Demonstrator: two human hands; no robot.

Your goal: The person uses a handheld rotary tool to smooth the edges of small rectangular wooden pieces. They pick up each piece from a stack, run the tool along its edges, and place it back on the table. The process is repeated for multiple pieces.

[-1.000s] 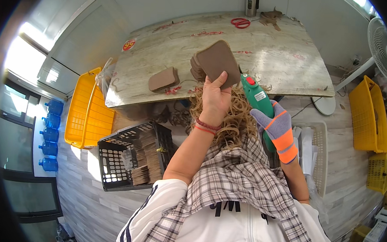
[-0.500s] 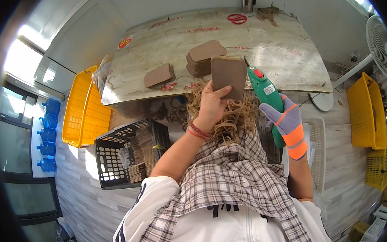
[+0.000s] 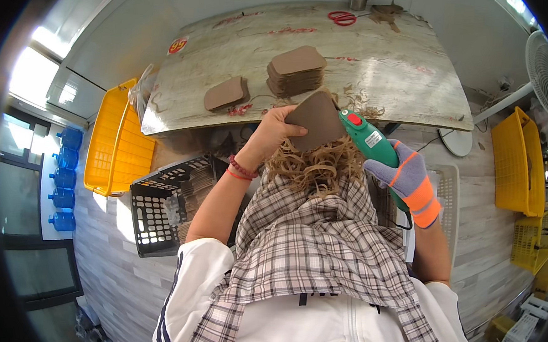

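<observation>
My left hand (image 3: 276,132) is closed on the left edge of a brown flat piece with rounded corners (image 3: 318,120), thumb on its face. A grey glove with an orange cuff covers my right hand (image 3: 401,169), wrapped round a green handheld power tool with a red button (image 3: 374,143). The tool's tip meets the upper right corner of the piece; the exact contact is too small to make out. Curly brown trimmings (image 3: 317,167) heap on my checked apron (image 3: 319,249) below. Beyond my hands stand a tall stack of similar pieces (image 3: 297,72) and a lower stack (image 3: 226,94).
Red-handled scissors (image 3: 341,18) lie at the back of the worktable (image 3: 231,49). A black crate (image 3: 151,226) with more brown pieces is at my left, beside a yellow basket (image 3: 115,152). A white fan (image 3: 547,72) stands far right, near another yellow basket (image 3: 517,167).
The brown piece has turned from upright to tilted and dropped slightly. My left hand has shifted left with it. The tool's tip has moved left and down, against the piece's corner.
</observation>
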